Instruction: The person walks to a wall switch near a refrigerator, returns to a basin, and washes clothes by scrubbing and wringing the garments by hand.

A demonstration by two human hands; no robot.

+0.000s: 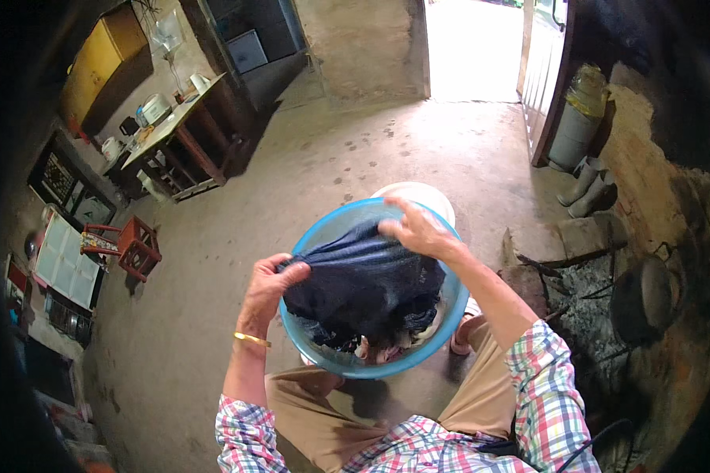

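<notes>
A blue plastic basin [458, 319] stands between my knees. My left hand [272, 281] pinches one end of a dark blue cloth [361, 284] between thumb and fingers at the basin's left rim, pulling folds into it. Over the basin's upper right part, my right hand [417, 227] is at the cloth's other edge, slightly blurred; whether its fingers grip the fabric cannot be told. The cloth spreads across the basin and covers much of what lies inside. Below it show more dark fabric and some light and pinkish pieces [390, 353]. Behind the basin a white round basin [441, 194] is partly hidden.
At right lies an ash-filled hearth [586, 295] with sticks, near grey rubber boots [589, 189]. A red wooden chair [139, 248] stands on the left, and beyond it a table [174, 118] holds a rice cooker [155, 108]. An open door [547, 77] is at the back.
</notes>
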